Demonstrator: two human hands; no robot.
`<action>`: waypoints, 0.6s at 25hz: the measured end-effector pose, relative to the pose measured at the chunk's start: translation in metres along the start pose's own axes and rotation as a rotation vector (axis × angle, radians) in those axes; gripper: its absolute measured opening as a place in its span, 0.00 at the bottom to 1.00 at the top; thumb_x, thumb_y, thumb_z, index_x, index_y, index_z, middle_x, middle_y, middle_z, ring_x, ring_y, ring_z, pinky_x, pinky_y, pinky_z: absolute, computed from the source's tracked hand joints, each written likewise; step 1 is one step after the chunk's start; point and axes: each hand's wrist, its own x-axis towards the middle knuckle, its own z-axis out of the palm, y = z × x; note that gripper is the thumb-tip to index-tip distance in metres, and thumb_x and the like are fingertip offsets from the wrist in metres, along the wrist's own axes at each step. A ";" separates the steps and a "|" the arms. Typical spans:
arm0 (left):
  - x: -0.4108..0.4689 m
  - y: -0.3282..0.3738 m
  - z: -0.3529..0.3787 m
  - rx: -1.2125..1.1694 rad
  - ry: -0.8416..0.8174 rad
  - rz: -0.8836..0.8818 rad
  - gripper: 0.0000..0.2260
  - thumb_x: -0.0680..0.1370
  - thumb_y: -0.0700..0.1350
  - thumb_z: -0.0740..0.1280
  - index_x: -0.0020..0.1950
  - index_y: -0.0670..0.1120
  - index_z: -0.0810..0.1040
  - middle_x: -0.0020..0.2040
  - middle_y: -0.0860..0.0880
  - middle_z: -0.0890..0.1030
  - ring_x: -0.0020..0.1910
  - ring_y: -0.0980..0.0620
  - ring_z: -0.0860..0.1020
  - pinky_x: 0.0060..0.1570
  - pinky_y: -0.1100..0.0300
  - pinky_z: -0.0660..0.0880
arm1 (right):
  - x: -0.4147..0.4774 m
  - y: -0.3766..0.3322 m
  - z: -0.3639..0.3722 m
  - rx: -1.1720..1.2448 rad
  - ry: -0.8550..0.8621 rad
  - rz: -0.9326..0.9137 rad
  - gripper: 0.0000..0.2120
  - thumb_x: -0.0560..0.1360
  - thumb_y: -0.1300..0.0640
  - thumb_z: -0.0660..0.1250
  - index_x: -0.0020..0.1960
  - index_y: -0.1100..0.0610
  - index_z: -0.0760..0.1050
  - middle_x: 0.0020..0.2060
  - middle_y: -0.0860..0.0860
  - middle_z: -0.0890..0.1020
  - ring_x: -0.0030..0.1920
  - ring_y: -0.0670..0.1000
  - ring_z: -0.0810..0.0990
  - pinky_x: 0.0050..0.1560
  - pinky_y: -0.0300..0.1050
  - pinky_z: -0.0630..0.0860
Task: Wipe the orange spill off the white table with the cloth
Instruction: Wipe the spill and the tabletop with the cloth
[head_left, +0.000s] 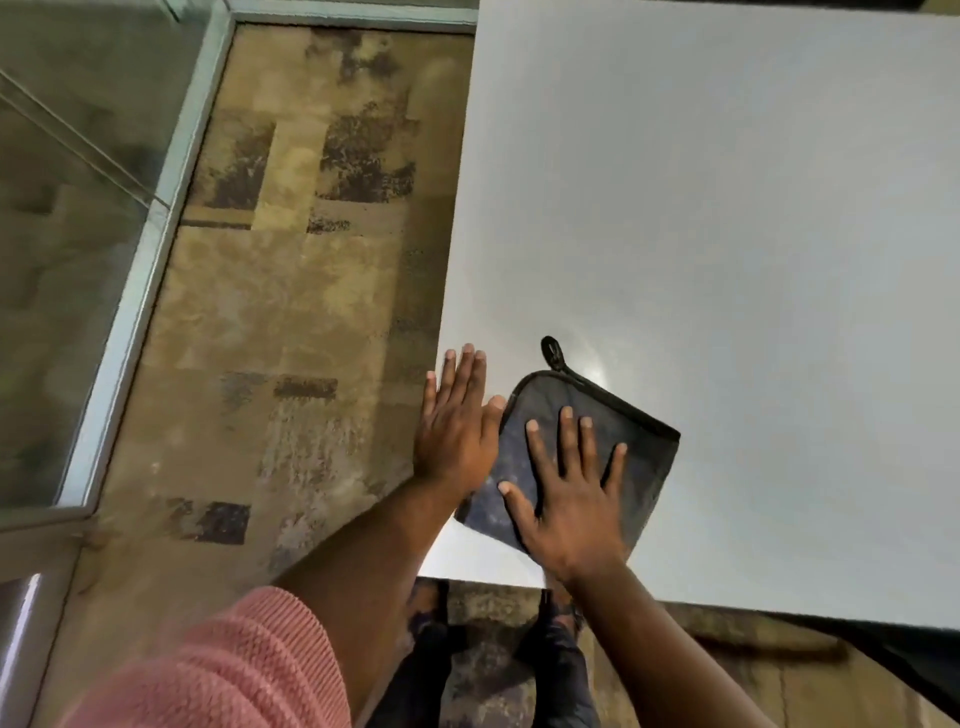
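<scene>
A folded dark grey cloth (631, 441) with a black hem and a small hanging loop lies flat near the front left corner of the white table (727, 208). My right hand (571, 499) presses flat on the cloth with fingers spread. My left hand (457, 421) rests flat at the table's left edge, fingers together, its thumb touching the cloth's left side. No orange spill shows on the table surface; anything under the cloth is hidden.
A mottled brown and tan floor (291, 322) runs along the table's left and front edges. A glass partition with a pale metal frame (140, 291) stands at the far left. My legs and shoes (550, 649) show below the table's front edge.
</scene>
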 end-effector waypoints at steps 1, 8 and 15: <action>0.000 -0.002 0.002 -0.033 0.020 0.000 0.31 0.85 0.60 0.40 0.84 0.46 0.54 0.85 0.49 0.53 0.85 0.51 0.47 0.83 0.45 0.47 | 0.009 -0.004 0.004 -0.012 0.018 -0.015 0.37 0.82 0.29 0.50 0.85 0.42 0.45 0.86 0.53 0.45 0.85 0.57 0.41 0.80 0.68 0.34; -0.001 -0.001 0.002 -0.044 0.100 0.053 0.30 0.85 0.55 0.47 0.82 0.40 0.60 0.83 0.43 0.59 0.84 0.44 0.53 0.82 0.41 0.53 | 0.083 0.008 -0.013 0.009 0.073 -0.015 0.37 0.80 0.29 0.54 0.85 0.41 0.51 0.86 0.50 0.50 0.85 0.55 0.48 0.80 0.71 0.44; -0.003 0.006 -0.001 0.059 0.004 0.015 0.32 0.84 0.58 0.44 0.84 0.41 0.56 0.85 0.44 0.54 0.85 0.45 0.49 0.82 0.42 0.49 | 0.033 0.105 -0.028 0.028 0.132 0.374 0.37 0.81 0.26 0.49 0.85 0.41 0.48 0.86 0.50 0.51 0.85 0.55 0.47 0.81 0.71 0.43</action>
